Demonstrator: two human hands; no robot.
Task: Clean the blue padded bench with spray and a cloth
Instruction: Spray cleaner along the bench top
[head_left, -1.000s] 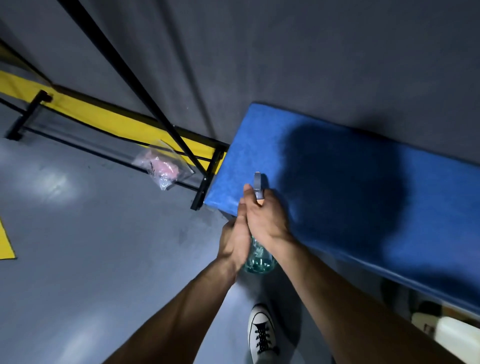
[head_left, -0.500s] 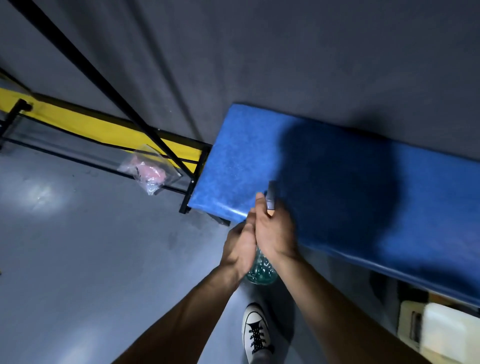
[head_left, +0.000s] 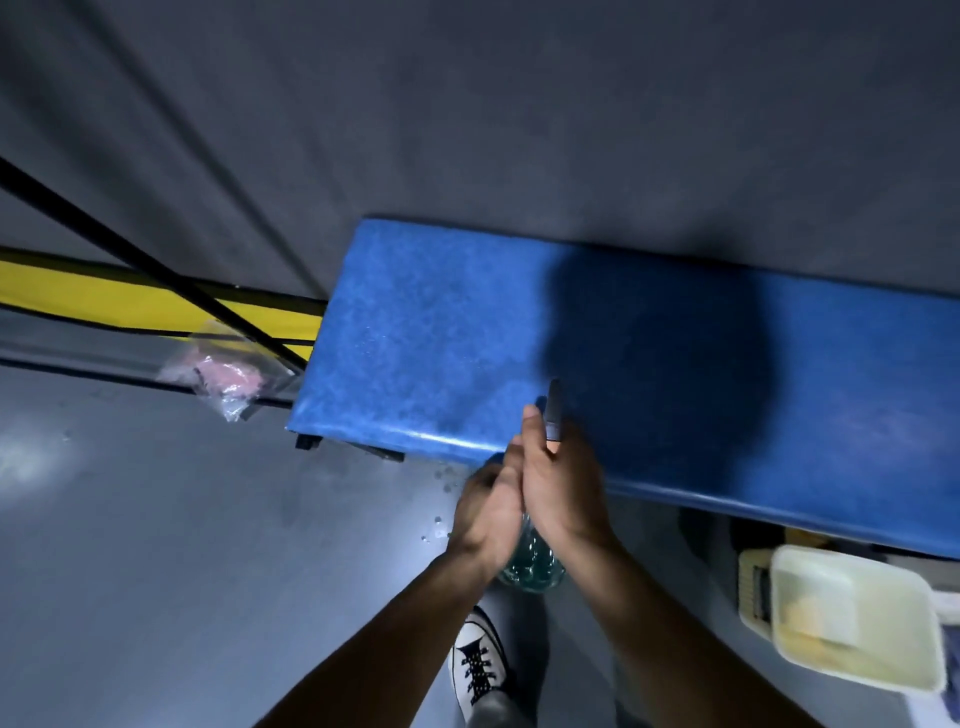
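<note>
The blue padded bench (head_left: 426, 332) runs from the centre to the right edge, against a grey wall, with a round shadow on its middle. Fine droplets show on its left part. Both of my hands hold a clear green-tinted spray bottle (head_left: 532, 564) upright at the bench's near edge. My right hand (head_left: 563, 483) wraps the bottle's neck just below the grey nozzle (head_left: 554, 410), which points over the bench. My left hand (head_left: 485, 512) grips the bottle's body from the left. No cloth is in view.
A clear plastic bag with pink contents (head_left: 223, 374) lies on the grey floor left of the bench, by a black metal frame (head_left: 156, 270) and a yellow strip (head_left: 104, 301). A pale plastic tub (head_left: 852, 618) sits under the bench's right part. My shoe (head_left: 475, 665) stands below.
The view has shifted right along the bench, with both hands and the bottle moving right along its near edge. Droplets now show on the bench's left part and on the floor.
</note>
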